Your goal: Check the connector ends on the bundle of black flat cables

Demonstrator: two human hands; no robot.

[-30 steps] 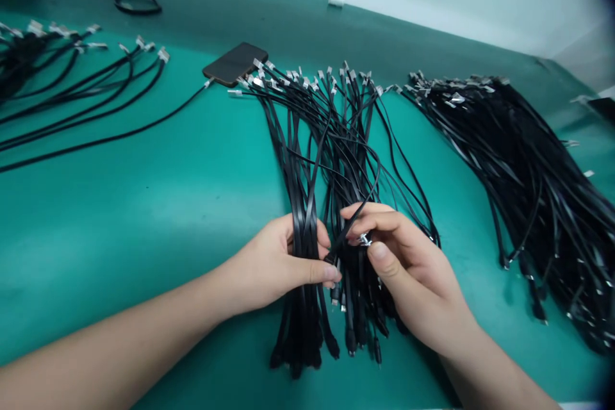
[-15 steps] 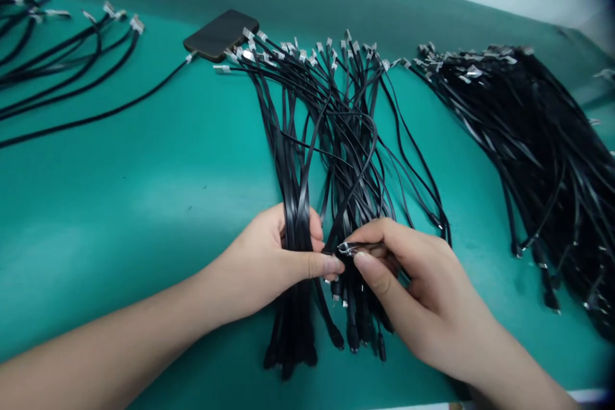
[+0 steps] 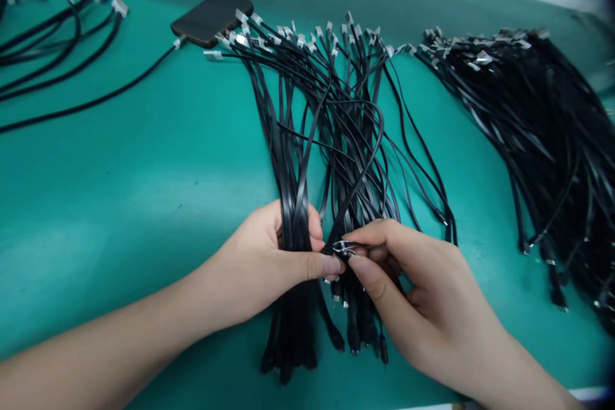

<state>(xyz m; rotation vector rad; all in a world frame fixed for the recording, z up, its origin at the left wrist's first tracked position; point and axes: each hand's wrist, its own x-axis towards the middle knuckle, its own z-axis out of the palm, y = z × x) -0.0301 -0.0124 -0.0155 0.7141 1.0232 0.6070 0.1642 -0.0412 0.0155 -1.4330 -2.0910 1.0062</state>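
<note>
My left hand (image 3: pixel 273 256) is closed around a bundle of flat black USB cables (image 3: pixel 293 224), whose small plugs hang below the fist. Between its thumb and fingertips it pinches one cable's end near the tweezers. My right hand (image 3: pixel 423 288) is closed on a thin, shiny metal tool that looks like tweezers (image 3: pixel 343 246); its tips meet that pinched cable end. Fingers partly hide the contact. More black cables (image 3: pixel 355 166) lie spread behind and beneath both hands, their white-tagged USB plugs pointing to the far side.
A phone (image 3: pixel 211 16) lies at the back with a cable (image 3: pixel 91 104) plugged in. To the right is a large heap of black cables (image 3: pixel 542 115). Several thicker cables (image 3: pixel 62 32) lie at the far left on the green mat (image 3: pixel 144 205).
The tweezers have shifted slightly left, toward the cable end in my left hand. The view has tilted a little, so the background sits higher. Both hands keep their grips.
</note>
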